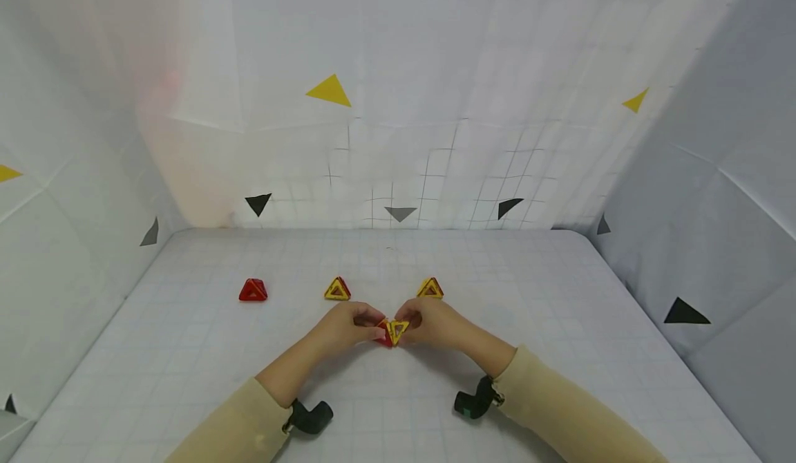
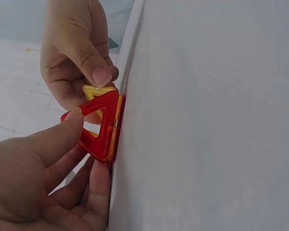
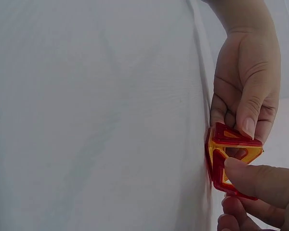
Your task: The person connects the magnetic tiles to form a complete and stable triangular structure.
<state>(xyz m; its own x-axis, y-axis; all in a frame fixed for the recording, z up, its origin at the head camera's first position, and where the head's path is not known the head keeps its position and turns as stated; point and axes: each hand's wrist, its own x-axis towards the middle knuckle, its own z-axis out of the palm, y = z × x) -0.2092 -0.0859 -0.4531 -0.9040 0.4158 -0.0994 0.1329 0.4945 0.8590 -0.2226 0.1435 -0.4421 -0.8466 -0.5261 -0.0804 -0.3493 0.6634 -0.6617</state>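
Observation:
A small cluster of red and yellow triangular magnetic tiles is held between both hands, low over the white table. My left hand (image 1: 345,325) pinches the red triangular tile (image 2: 106,125), its thumb on one side of the frame. From the other side, my right hand (image 1: 438,321) grips the yellow triangular tile (image 1: 399,330) with thumb and fingers. The tiles meet along their edges at an angle, and a further red and yellow edge shows beneath them in the right wrist view. Fingers cover part of the cluster.
Behind the hands stand a red tile pyramid (image 1: 253,290), a yellow and red pyramid (image 1: 338,289) and another yellow and red pyramid (image 1: 430,288). White cloth walls with black and yellow triangles surround the white gridded table (image 1: 385,408) at the back and sides.

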